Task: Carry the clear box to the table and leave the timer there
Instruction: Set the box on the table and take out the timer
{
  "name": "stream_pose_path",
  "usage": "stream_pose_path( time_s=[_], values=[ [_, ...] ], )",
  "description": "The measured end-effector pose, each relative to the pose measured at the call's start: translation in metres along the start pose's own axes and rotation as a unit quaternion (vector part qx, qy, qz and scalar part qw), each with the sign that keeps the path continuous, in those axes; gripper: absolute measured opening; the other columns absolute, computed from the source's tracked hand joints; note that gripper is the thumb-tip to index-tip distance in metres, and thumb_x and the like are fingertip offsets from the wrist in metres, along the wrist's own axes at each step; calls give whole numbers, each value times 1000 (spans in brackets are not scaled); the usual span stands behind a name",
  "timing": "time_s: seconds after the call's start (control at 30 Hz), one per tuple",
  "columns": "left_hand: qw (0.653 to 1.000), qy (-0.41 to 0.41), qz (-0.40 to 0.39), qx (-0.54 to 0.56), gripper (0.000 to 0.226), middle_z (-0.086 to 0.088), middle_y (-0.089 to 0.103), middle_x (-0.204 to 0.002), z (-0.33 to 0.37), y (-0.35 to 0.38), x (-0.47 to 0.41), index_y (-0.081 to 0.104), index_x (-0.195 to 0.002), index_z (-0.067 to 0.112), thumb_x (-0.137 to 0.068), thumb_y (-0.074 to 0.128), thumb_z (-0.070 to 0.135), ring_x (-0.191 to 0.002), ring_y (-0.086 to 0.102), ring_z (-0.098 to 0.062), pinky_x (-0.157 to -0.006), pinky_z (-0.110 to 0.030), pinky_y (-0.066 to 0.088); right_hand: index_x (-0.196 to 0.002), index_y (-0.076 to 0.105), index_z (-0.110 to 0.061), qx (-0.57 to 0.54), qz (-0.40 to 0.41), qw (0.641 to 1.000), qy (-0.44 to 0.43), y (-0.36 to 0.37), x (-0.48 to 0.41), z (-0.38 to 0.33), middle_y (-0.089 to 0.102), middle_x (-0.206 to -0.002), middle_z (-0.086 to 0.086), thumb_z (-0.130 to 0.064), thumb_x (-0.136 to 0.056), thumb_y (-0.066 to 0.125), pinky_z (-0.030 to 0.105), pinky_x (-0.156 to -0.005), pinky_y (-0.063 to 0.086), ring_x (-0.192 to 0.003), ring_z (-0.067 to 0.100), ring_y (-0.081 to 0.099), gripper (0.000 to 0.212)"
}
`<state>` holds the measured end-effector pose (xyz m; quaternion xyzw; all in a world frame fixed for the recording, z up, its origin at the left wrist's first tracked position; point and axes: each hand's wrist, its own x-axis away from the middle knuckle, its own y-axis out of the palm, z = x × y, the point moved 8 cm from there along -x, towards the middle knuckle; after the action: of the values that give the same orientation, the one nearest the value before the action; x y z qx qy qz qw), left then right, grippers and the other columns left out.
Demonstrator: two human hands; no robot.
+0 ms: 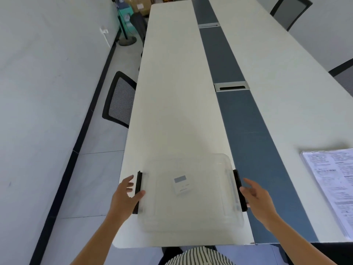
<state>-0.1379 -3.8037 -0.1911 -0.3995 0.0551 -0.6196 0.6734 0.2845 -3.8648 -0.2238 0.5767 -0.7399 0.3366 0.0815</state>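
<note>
The clear box [191, 213] with a lid and black side latches rests on the near end of the long white table [172, 92]. Inside it lies a small white timer [182, 184] with a grey display. My left hand [125, 196] is at the box's left latch, fingers spread, thumb touching the latch. My right hand [257, 196] hovers by the right latch with fingers apart, close to it or just touching it. Neither hand grips anything.
A dark blue strip [246, 131] with metal cable ports runs along the table's middle. Printed sheets in a plastic sleeve [332, 188] lie at the right. A black mesh chair [119, 98] stands at the table's left side, another at the far right.
</note>
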Motion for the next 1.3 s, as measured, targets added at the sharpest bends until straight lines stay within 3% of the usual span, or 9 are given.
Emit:
stream_pose_path(
  time_s=[0.1,0.23,0.3,0.4,0.57,0.7,0.93,1.1,1.3],
  values=[
    [993,46,65,-91,35,2,53,-116,10,4,20,60,-116,13,-85,65,29,-106,53,-19,-84,-30,42,-126,59,-26,114,72,988,-71,-10,22,-13,63,-116,-10,-35,-95,47,38,-89,48,-109,18,60,34],
    [989,29,80,-119,29,-3,54,-126,8,17,31,64,-109,7,-89,59,27,-115,49,-20,-84,-25,35,-100,64,-40,189,29,979,-75,4,46,-24,53,-109,-23,-40,-92,51,35,-81,41,-114,10,48,16],
    [991,16,98,-94,22,-4,56,-125,11,11,34,65,-102,11,-88,60,27,-117,50,-22,-86,-27,38,-109,65,-33,196,24,977,-74,8,50,-23,50,-118,-22,-42,-90,55,36,-87,43,-119,11,47,23],
    [994,27,108,-20,8,4,62,-101,31,-4,37,62,-91,20,-87,61,27,-104,58,-22,-86,-30,42,-113,63,-26,84,54,994,-49,-5,53,-35,57,-126,-11,-35,-87,62,39,-89,48,-111,19,59,27],
    [983,55,96,149,19,1,67,-74,88,-32,12,69,-77,15,-90,58,22,-70,60,-18,-67,-30,48,-100,63,-30,-151,-9,988,6,-12,32,-92,76,-78,7,-11,-88,62,36,-59,52,-60,26,69,22],
    [962,52,78,255,28,-1,71,-93,106,-27,-29,69,-100,14,-97,44,26,-89,64,-20,-80,-34,50,-108,63,-16,-231,6,973,28,-9,-22,-135,73,-81,11,-10,-90,57,32,-59,48,-63,22,62,20],
    [996,16,-7,-91,54,-7,45,-141,39,36,-67,33,-142,20,-94,42,42,-129,44,-26,-104,-41,38,-123,57,-11,-234,49,968,74,33,-139,-156,69,-84,5,-10,-89,59,29,-55,49,-68,17,63,34],
    [997,40,-19,-69,38,4,60,-69,25,50,-68,50,-122,18,-95,38,41,-67,59,-15,-63,-31,49,-141,42,-21,-153,72,980,101,63,-192,-124,69,-87,6,-12,-87,60,29,-57,49,-70,24,65,58],
    [997,65,-12,-50,23,7,50,-54,25,48,-71,54,-104,22,-95,39,38,-48,46,-9,-48,-22,34,-138,46,-18,171,116,972,111,61,-222,-95,65,-111,12,-22,-86,56,37,-66,54,-91,34,65,54]
  ],
)
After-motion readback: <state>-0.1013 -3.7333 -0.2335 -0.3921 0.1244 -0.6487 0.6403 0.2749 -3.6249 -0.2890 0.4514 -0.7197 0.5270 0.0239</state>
